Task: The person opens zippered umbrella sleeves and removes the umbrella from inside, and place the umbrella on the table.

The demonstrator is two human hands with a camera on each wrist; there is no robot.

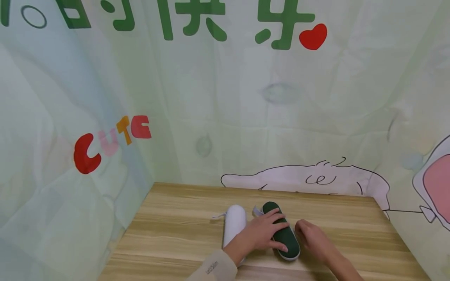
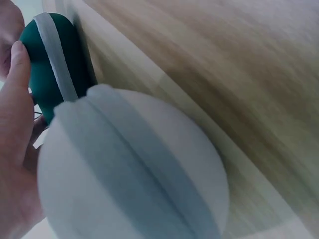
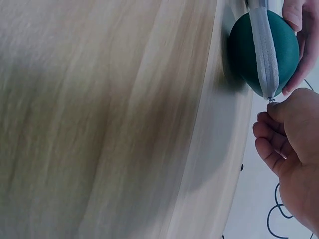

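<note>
A dark green zippered case (image 1: 289, 241) with rounded ends lies on the wooden table. My left hand (image 1: 263, 231) lies over it, fingers across its top and thumb near its closer end, holding it down. In the right wrist view, a pale zipper band (image 3: 265, 55) runs along the case's side. My right hand (image 1: 315, 239) is at the case's right side, and its thumb and finger pinch the small zipper pull (image 3: 271, 100) at the end of that band. A similar white case (image 1: 234, 221) lies left of the green one, partly under my left wrist.
The wooden table (image 1: 175, 230) meets printed cloth walls (image 1: 197, 97) at the back and sides. A strap (image 1: 218, 216) sticks out from the white case, and another strap (image 1: 258, 211) from the green one. Dark cable (image 3: 275, 214) shows beyond the table edge.
</note>
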